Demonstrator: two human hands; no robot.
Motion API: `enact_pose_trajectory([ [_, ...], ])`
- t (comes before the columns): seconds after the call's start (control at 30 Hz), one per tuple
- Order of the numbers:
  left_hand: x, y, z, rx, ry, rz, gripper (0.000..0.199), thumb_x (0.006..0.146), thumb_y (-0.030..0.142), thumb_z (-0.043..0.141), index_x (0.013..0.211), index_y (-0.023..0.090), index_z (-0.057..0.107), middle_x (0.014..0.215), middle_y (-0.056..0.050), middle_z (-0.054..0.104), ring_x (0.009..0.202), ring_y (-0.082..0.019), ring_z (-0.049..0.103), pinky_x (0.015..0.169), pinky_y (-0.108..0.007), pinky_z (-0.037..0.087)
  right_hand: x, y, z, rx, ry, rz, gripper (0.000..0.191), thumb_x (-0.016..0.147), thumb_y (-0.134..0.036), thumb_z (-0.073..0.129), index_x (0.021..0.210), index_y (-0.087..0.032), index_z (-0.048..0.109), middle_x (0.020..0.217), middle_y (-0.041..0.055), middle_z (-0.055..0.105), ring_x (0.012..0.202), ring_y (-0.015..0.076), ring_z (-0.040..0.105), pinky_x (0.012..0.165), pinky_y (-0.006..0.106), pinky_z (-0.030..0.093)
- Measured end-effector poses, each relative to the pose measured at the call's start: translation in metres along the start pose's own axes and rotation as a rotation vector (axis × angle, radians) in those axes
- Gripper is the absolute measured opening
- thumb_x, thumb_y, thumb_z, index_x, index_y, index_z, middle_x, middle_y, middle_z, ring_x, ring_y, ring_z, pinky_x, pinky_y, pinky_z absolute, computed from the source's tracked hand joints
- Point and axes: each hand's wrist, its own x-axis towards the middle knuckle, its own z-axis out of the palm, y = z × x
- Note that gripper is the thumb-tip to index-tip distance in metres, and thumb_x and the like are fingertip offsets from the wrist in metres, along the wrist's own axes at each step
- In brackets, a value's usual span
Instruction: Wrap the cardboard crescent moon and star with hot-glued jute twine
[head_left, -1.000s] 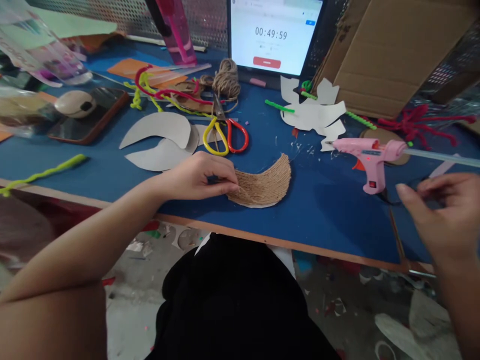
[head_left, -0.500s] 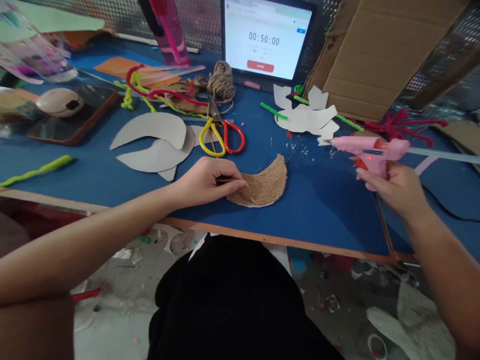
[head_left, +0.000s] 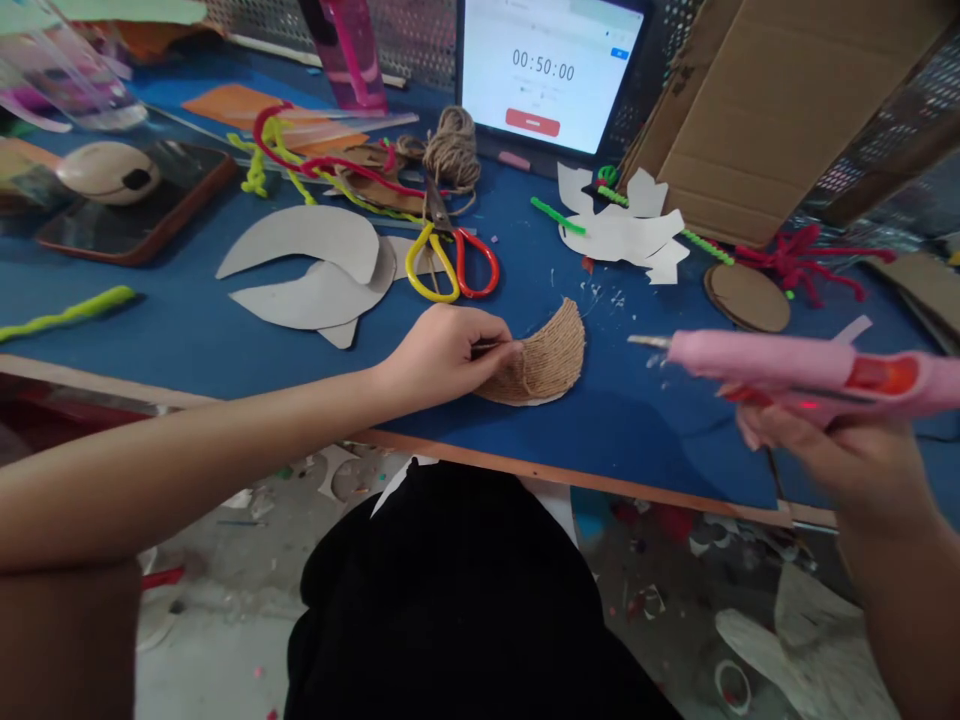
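My left hand (head_left: 457, 350) is closed in a pinch on a strand of twine over a curved, twine-covered cutout (head_left: 555, 355) near the table's front edge. Rows of brown twine cover the piece, and a thin white rim shows along its lower side. My hand hides its left end. On the right, my right hand (head_left: 832, 445) grips a pink hot glue gun (head_left: 780, 365) by the handle. The gun is raised above the table, with its metal nozzle pointing left toward the cutout but apart from it. A small red light glows on its body.
Behind my left hand lie scissors (head_left: 459, 262), grey crescent cutouts (head_left: 307, 245) and a twine bundle (head_left: 452, 148). White cut shapes (head_left: 619, 235) with green pipe cleaners, cardboard discs (head_left: 746, 297) and a cardboard sheet (head_left: 810, 110) are at the right. A tablet (head_left: 551, 75) stands at the back.
The glue gun in my right hand has come nearer the camera and lower, and it looks larger. My left hand stays pinched at the cutout; the whole view has shifted slightly.
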Motion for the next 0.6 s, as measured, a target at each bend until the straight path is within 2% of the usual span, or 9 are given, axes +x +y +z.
enact_pose_trajectory([
  [0.07,0.001,0.002,0.002,-0.005,0.016,-0.009,0.027,0.088,0.026,0.054,0.068,0.014,0.066,0.056,0.002,0.057,0.051,-0.008,0.046,0.050,-0.022,0.029,-0.010,-0.018,0.006,-0.060,-0.128,-0.144,0.007,0.084,-0.029,0.063,0.086,-0.023,0.063,0.065,0.0001,0.063,0.053,0.0130,0.060,0.047,0.024,0.048],
  [0.1,0.002,0.003,0.003,-0.006,0.022,-0.013,0.026,0.088,0.025,0.055,0.067,0.014,0.066,0.055,0.002,0.056,0.050,-0.007,0.045,0.050,-0.022,0.028,-0.013,-0.026,0.011,-0.099,-0.194,-0.215,0.008,0.084,-0.026,0.063,0.092,-0.024,0.063,0.071,-0.0002,0.066,0.055,0.0117,0.061,0.048,0.022,0.048],
  [0.2,0.004,0.004,0.003,-0.006,0.034,-0.014,0.025,0.087,0.025,0.055,0.067,0.014,0.065,0.053,0.003,0.053,0.049,-0.007,0.043,0.049,-0.022,0.028,-0.015,-0.042,0.027,-0.129,-0.245,-0.318,0.019,0.084,-0.022,0.063,0.102,-0.024,0.060,0.079,-0.0020,0.070,0.058,0.0094,0.063,0.052,0.019,0.048],
  [0.37,0.004,0.001,0.003,-0.026,0.040,0.012,0.025,0.087,0.024,0.055,0.066,0.014,0.064,0.053,0.004,0.053,0.048,-0.006,0.043,0.049,-0.021,0.028,-0.012,-0.041,0.049,-0.130,-0.272,-0.357,0.024,0.079,-0.016,0.063,0.102,-0.024,0.060,0.084,-0.0018,0.074,0.065,0.0120,0.068,0.059,0.022,0.050],
  [0.6,0.003,-0.001,0.002,-0.042,0.044,0.044,0.025,0.087,0.023,0.056,0.064,0.015,0.062,0.052,0.004,0.052,0.048,-0.006,0.043,0.048,-0.021,0.028,-0.005,-0.042,0.057,-0.132,-0.345,-0.317,0.021,0.080,-0.021,0.056,0.101,-0.024,0.059,0.082,-0.0021,0.073,0.061,0.0123,0.066,0.056,0.024,0.046],
])
